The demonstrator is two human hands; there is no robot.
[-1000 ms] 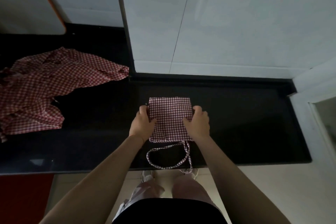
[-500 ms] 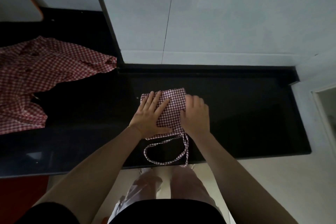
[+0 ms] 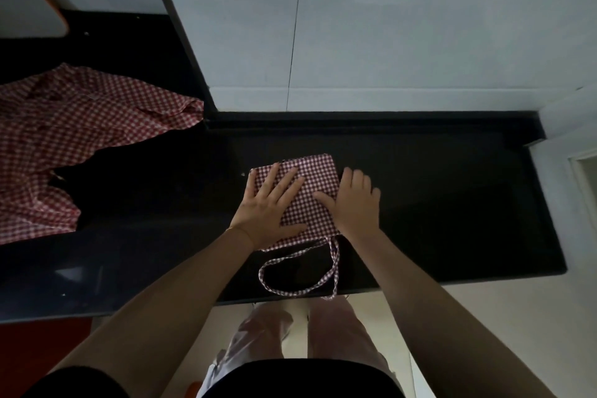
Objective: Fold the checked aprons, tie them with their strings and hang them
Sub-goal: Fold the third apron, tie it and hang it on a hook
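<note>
A red-and-white checked apron (image 3: pixel 315 182), folded into a small square, lies on the black counter (image 3: pixel 452 197) in front of me. My left hand (image 3: pixel 269 208) presses flat on its left half with fingers spread and straight. My right hand (image 3: pixel 357 202) lies flat at its right edge, thumb on the cloth and fingers out on the counter. The apron's string (image 3: pixel 298 278) forms a loose loop from the square's near edge down to the counter's front edge. A second checked apron (image 3: pixel 64 136) lies crumpled and unfolded at the far left.
A white tiled wall (image 3: pixel 387 26) rises behind the counter, with a dark vertical strip (image 3: pixel 181 42) at a corner. A white board with an orange rim (image 3: pixel 38 0) stands at the top left. The counter ends at a white wall on the right.
Both hands went from gripping the square's sides to lying flat on it. The left hand now covers its left half and the right has slid to the right edge.
</note>
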